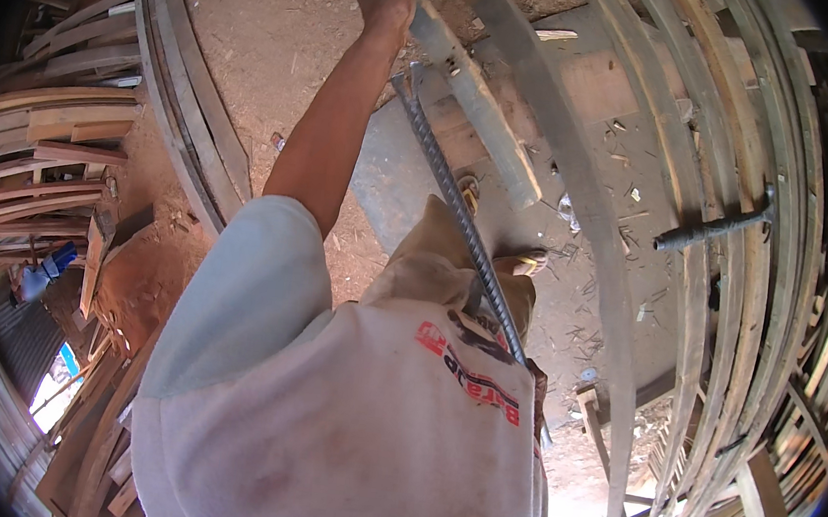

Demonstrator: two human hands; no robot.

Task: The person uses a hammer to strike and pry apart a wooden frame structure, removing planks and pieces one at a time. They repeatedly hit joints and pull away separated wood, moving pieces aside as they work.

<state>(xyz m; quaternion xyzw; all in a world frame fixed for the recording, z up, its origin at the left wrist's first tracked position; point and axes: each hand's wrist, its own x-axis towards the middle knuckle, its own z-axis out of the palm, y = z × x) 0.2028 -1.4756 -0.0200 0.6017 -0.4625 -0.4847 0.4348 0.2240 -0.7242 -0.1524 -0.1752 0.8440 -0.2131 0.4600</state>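
Note:
My left arm reaches to the far side, where my left hand (386,2) is closed around the upper end of a short grey wooden board (474,105). The board slants down to the right, with a pale worn edge and dark holes. A ribbed steel pry bar (459,203) runs diagonally in front of my body, its forked, flattened tip close to the board but apart from it. At its lower end a small part of my right hand (540,378) shows, closed on the bar; my shirt hides the rest.
Long curved boards (589,196) stretch along the right, and a hammer (716,228) with a dark wrapped handle lies across them. My sandalled feet (523,261) stand among wood chips and scattered nails. Stacked timber (57,139) and more long boards (188,67) fill the left.

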